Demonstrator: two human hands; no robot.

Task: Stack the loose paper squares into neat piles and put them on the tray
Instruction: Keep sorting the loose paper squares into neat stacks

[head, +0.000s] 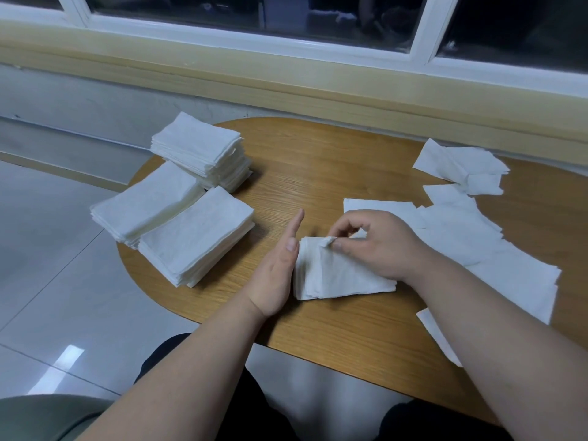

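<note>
Sitting person: a lap in dark trousers (pixel 248 409) showed nearest the camera, below the small pile, both bare forearms reaching up toward it.
Table (pixel 334 332): a rounded wooden top carried the small pile (pixel 334 278) of white paper squares near its front middle.
Left hand (pixel 276 268): it stood on edge against the small pile's left side, fingers straight and pressed together, thumb lying at the pile's upper left corner.
Right hand (pixel 378 243): it lay over the small pile's far right part, thumb and forefinger pinching the curled corner of the top sheet (pixel 327 240), the other fingers bent above it.
Near stack (pixel 197 237): a thick, squared stack sat left of the small pile, a bare strip of table between them.
Overhanging stack (pixel 146 211): it lay further left of the small pile, touching the near stack and jutting past the table's edge.
Tall stack (pixel 200 151): the highest of the three stood beyond and left of the small pile.
Loose squares (pixel 471 237): overlapping single sheets spread right of the small pile, running behind the right hand.
Far scatter (pixel 461 167): a few more rumpled sheets lay beyond and right of the small pile.
Windowsill (pixel 286 78): a pale ledge ran well beyond the small pile, dark panes (pixel 254 11) above it.
</note>
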